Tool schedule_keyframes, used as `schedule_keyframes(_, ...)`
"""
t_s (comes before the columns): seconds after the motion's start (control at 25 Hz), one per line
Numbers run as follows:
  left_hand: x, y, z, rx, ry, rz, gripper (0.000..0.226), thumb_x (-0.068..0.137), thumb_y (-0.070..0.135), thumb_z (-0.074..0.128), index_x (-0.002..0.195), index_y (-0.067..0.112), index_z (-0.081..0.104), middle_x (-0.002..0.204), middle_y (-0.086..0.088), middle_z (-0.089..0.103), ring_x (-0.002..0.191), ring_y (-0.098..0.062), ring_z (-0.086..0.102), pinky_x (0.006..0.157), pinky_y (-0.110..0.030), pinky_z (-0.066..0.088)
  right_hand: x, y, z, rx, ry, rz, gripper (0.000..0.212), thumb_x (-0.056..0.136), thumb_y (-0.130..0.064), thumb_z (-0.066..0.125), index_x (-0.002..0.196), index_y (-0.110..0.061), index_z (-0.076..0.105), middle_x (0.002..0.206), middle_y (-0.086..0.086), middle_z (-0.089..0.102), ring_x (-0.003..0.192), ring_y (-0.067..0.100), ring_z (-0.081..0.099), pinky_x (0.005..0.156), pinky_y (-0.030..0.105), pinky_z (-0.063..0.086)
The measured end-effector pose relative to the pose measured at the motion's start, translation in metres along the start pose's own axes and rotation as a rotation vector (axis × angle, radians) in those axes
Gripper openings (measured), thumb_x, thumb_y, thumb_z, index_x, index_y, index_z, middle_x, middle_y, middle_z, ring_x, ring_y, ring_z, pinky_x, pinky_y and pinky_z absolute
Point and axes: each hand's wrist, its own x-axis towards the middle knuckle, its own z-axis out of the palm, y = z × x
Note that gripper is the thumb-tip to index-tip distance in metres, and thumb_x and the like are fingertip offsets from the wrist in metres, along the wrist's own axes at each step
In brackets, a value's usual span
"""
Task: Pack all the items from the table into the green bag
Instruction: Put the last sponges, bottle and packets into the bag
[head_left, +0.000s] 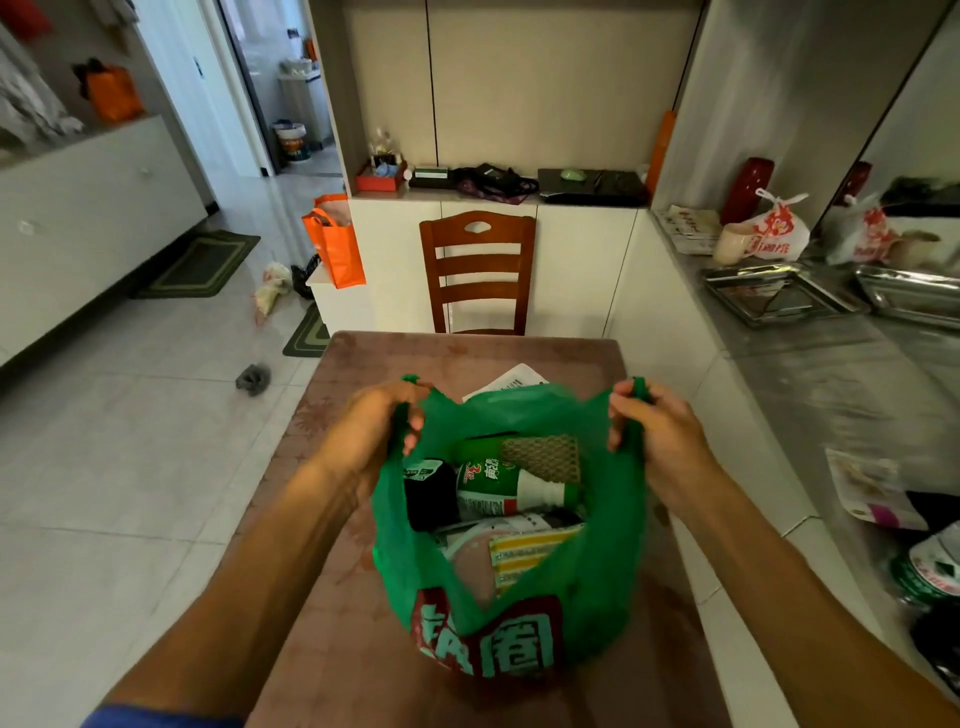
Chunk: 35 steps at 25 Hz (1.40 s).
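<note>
A green plastic bag (597, 587) with a red and white print stands on the brown table (363, 649), its mouth held wide. My left hand (371, 431) grips the left handle and my right hand (657, 441) grips the right handle. Inside lie a green bottle with a white cap (511, 488), a dark packet (428, 493), a brown mesh pad (543, 457) and a yellow striped packet (524, 556). A white paper (506, 384) shows on the table just behind the bag.
A wooden chair (478, 270) stands at the table's far end. A counter on the right carries metal trays (779, 296), a white printed bag (776, 234) and a red vase (745, 189). An orange bag (335, 247) stands on the left, with mats on the tiled floor.
</note>
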Motion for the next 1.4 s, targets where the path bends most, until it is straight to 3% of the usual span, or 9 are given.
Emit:
schedule_keyframes(0.28,0.016,0.035,-0.038,-0.095,0.082,0.212,0.028,0.077,0.018,0.052,0.099,0.002,0.06,0.058,0.0,0.031,0.048,-0.011,0.026,0.045,-0.024,0.023,-0.003,-0.084,0.007,-0.079,-0.048,-0.181,0.036,0.094,-0.032,0.055,0.064,-0.012,0.057,0.042,-0.002,0.04,0.032,0.011,0.027,0.036,0.018,0.02)
schedule_keyframes(0.4,-0.001,-0.004,-0.039,0.105,0.068,0.116,0.022,0.084,0.015,0.059,0.062,0.014,0.057,0.051,-0.003,0.033,0.045,-0.016,0.027,0.044,-0.026,0.025,0.005,-0.034,-0.019,-0.331,0.123,-0.005,0.041,0.091,-0.03,0.058,0.056,-0.01,0.052,0.042,0.005,0.042,0.038,0.018,0.033,0.043,0.021,0.025)
schedule_keyframes(0.52,-0.004,-0.028,-0.036,0.158,0.009,0.016,0.038,0.088,0.015,0.06,0.052,0.018,0.049,0.047,-0.003,0.036,0.044,-0.017,0.027,0.045,-0.03,0.022,0.023,0.012,-0.049,-1.045,0.253,0.122,0.04,0.092,-0.037,0.053,0.084,0.001,0.062,0.08,0.02,0.066,0.057,0.023,0.05,0.054,0.029,0.037)
schedule_keyframes(0.64,0.002,-0.016,-0.038,0.434,-0.235,-0.01,0.026,0.092,0.028,0.058,0.077,0.009,0.066,0.055,-0.007,0.053,0.05,-0.019,0.047,0.048,-0.027,0.038,0.041,0.008,-0.04,-1.387,0.132,0.159,0.055,0.089,-0.04,0.053,0.134,-0.012,0.039,0.132,0.015,0.049,0.103,0.034,0.054,0.077,0.039,0.044)
schedule_keyframes(0.84,0.046,0.016,-0.032,0.857,-0.029,0.199,0.047,0.091,0.055,0.044,0.071,0.02,0.069,0.066,0.003,0.067,0.063,-0.008,0.063,0.063,-0.026,0.046,0.094,-0.015,0.038,-1.317,0.182,-0.338,0.053,0.089,-0.034,0.056,0.137,-0.018,0.042,0.142,0.007,0.045,0.127,0.03,0.042,0.105,0.045,0.034)
schedule_keyframes(1.0,0.168,-0.027,-0.077,0.778,0.315,0.243,0.036,0.095,0.044,0.046,0.078,0.018,0.065,0.079,-0.007,0.068,0.068,-0.019,0.063,0.063,-0.03,0.049,0.16,-0.002,0.086,-1.126,0.09,-0.249,0.027,0.093,-0.032,0.051,0.118,-0.022,0.056,0.11,0.001,0.064,0.084,0.014,0.058,0.061,0.017,0.044)
schedule_keyframes(1.08,0.226,-0.093,-0.105,1.059,0.155,0.037,0.019,0.093,0.031,0.055,0.102,0.016,0.064,0.105,-0.016,0.067,0.083,-0.026,0.064,0.072,-0.034,0.051,0.2,0.025,0.101,-1.038,-0.001,-0.04,0.014,0.094,-0.031,0.05,0.106,-0.026,0.055,0.098,-0.001,0.067,0.075,0.012,0.062,0.06,0.023,0.054)
schedule_keyframes(1.2,0.274,-0.206,-0.126,1.41,-0.334,-0.236,0.073,0.085,0.02,0.066,0.147,0.025,0.026,0.153,-0.015,0.028,0.133,-0.034,0.037,0.104,-0.045,0.039,0.25,0.082,0.104,-0.967,-0.128,0.215,0.007,0.092,-0.025,0.055,0.086,-0.028,0.052,0.103,-0.003,0.065,0.082,0.015,0.063,0.078,0.035,0.058)
schedule_keyframes(1.4,0.309,-0.288,-0.127,1.448,-0.348,-0.321,0.112,0.069,0.031,0.079,0.147,0.045,0.0,0.158,-0.007,-0.018,0.144,-0.04,-0.009,0.107,-0.064,0.027,0.303,0.165,0.073,-0.845,-0.049,0.497,0.032,0.089,-0.006,0.062,0.121,-0.007,0.058,0.125,0.008,0.06,0.073,0.011,0.053,0.053,0.021,0.04)
